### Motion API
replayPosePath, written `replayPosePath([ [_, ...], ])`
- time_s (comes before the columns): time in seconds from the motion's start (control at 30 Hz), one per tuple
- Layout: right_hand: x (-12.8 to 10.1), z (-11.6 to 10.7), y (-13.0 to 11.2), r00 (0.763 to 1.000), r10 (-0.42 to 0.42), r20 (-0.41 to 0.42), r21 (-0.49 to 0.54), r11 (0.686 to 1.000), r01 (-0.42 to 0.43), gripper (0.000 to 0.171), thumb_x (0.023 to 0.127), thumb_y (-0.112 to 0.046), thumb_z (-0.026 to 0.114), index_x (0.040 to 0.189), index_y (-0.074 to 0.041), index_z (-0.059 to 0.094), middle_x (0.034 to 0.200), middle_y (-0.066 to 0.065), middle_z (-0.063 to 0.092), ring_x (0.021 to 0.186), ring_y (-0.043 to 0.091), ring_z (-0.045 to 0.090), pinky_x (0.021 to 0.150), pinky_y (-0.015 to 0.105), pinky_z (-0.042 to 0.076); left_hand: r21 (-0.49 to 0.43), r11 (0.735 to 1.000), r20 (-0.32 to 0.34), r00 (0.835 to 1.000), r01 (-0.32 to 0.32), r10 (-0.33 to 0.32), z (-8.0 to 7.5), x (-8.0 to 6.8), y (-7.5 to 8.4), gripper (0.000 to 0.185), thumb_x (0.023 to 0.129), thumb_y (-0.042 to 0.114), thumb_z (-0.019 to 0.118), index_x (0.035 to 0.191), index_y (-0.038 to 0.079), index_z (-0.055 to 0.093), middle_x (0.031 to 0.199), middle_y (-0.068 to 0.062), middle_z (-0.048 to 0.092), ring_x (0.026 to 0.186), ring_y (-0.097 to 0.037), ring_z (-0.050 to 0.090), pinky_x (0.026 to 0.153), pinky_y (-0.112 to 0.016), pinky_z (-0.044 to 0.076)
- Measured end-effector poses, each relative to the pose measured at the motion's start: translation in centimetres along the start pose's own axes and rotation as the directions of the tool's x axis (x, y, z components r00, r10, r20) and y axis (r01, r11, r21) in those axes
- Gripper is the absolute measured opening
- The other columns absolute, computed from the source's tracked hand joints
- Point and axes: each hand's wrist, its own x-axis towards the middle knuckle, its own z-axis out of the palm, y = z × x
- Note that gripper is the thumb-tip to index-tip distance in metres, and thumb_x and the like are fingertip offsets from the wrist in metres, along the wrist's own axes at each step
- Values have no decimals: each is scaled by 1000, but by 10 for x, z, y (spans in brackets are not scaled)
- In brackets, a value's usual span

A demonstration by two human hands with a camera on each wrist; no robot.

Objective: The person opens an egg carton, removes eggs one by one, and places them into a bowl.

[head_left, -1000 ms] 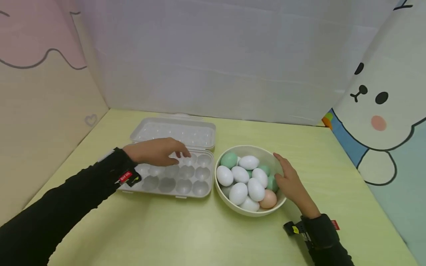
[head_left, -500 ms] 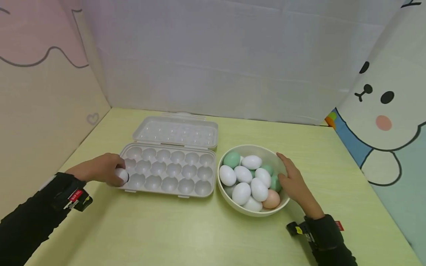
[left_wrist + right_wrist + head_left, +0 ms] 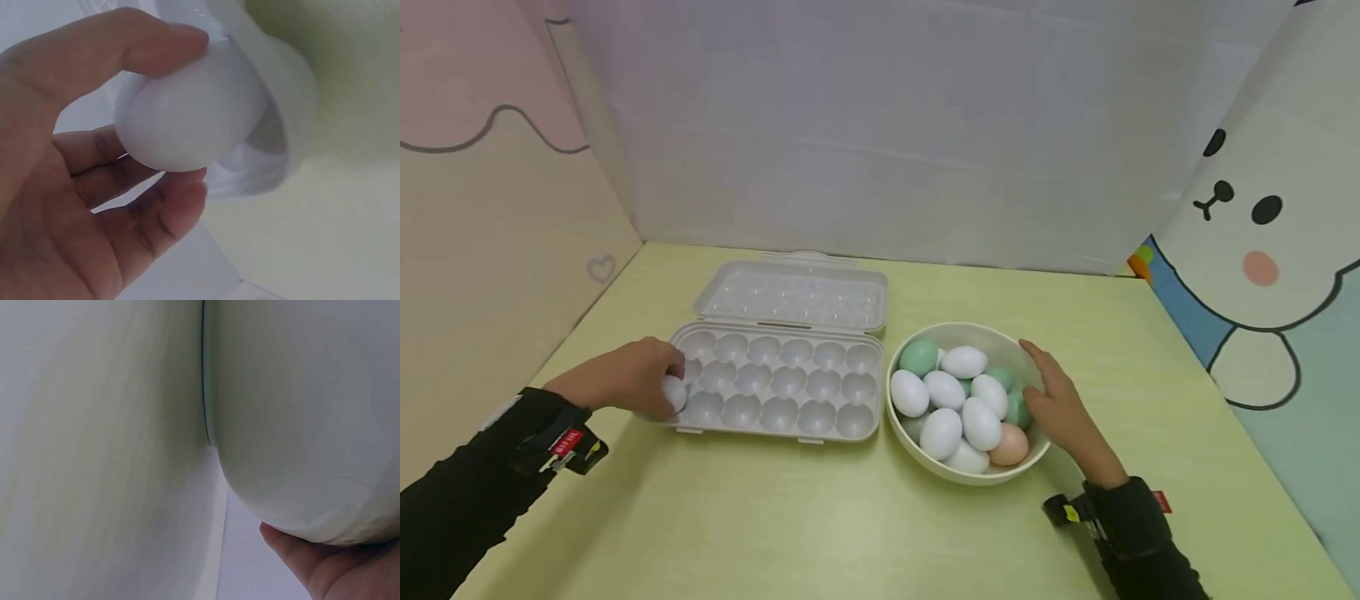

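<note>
— Egg (image 3: 674,392) in the left hand (image 3: 625,385): white, pinched between thumb and curled fingers (image 3: 156,212) right at the left end of the tray (image 3: 778,385), over the nearest corner cup. The left wrist view shows the egg (image 3: 187,112) against the cup's rim, but I cannot tell whether it sits in the cup.

— And the right hand (image 3: 1060,408)?

— Fingers nearly straight, laid along the right side of the bowl (image 3: 958,333), touching its rim and outer wall. It grips nothing. In the right wrist view only a fingertip (image 3: 312,562) shows under the bowl's curve (image 3: 300,412).

— What is in the bowl?

— Eggs in a heap: mostly white, a few green ones, one of them (image 3: 918,357) at the far left, and one pinkish egg (image 3: 1009,444) at the near right.

— The tray?

— Pale plastic, open, its lid (image 3: 792,297) lying flat behind it. It stands just left of the bowl, nearly touching, on the yellow-green desk (image 3: 850,525). Every other cup is bare. Black sleeves (image 3: 467,500) cover both arms.
</note>
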Motion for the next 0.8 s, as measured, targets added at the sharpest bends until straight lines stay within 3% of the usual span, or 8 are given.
replayPosePath([
  [0.13, 1, 0, -1, 1000, 0, 0, -6, 1000, 0, 63, 85, 4, 39, 147, 5, 24, 145, 29, 28, 131, 48, 28, 100, 63, 26, -18, 999, -57, 998, -27, 26, -9, 4, 8, 25, 59, 7, 77, 78, 7, 62, 75, 0, 57, 67, -16, 51, 58, -31, 45],
  [0.23, 2, 0, 0, 1000, 2, -2, -9, 1000, -2, 63, 85, 4, 39, 147, 5, 24, 144, 29, 29, 130, 48, 28, 100, 63, 26, -29, 996, -123, 989, -85, 81, -12, 12, 19, 28, 60, 6, 78, 83, 5, 62, 79, -2, 59, 69, -17, 53, 61, -32, 47],
  [0.4, 2, 1, 1, 1000, 8, -2, -15, 1000, -8, 64, 84, 5, 38, 146, 6, 24, 144, 30, 29, 131, 48, 28, 100, 63, 26, -23, 975, -216, 953, -222, 212, -13, 36, 52, 36, 65, 6, 76, 98, 0, 65, 91, -5, 61, 78, -18, 55, 67, -32, 49],
  [0.53, 1, 0, 0, 1000, 14, -2, -4, 1000, -14, 63, 84, 6, 36, 146, 6, 24, 145, 30, 27, 133, 48, 25, 101, 64, 23, -14, 927, -274, 893, -375, 358, -17, 63, 88, 41, 69, 7, 76, 108, -2, 66, 99, -6, 60, 81, -17, 57, 68, -30, 50],
  [0.63, 1, 0, 0, 1000, 20, 5, 8, 1000, -20, 64, 84, 7, 34, 147, 6, 23, 147, 30, 25, 134, 48, 22, 102, 64, 22, -32, 874, -293, 840, -486, 456, -21, 85, 118, 38, 71, 6, 77, 107, 0, 68, 98, -5, 57, 81, -16, 56, 68, -28, 50],
  [0.8, 1, 2, 0, 1000, 17, 10, 23, 1000, -18, 63, 85, 9, 33, 147, 7, 22, 147, 30, 24, 135, 48, 20, 103, 64, 20, -12, 790, -277, 761, -613, 586, -22, 122, 169, 36, 76, 8, 78, 109, 2, 68, 103, -7, 58, 91, -18, 56, 78, -28, 48],
])
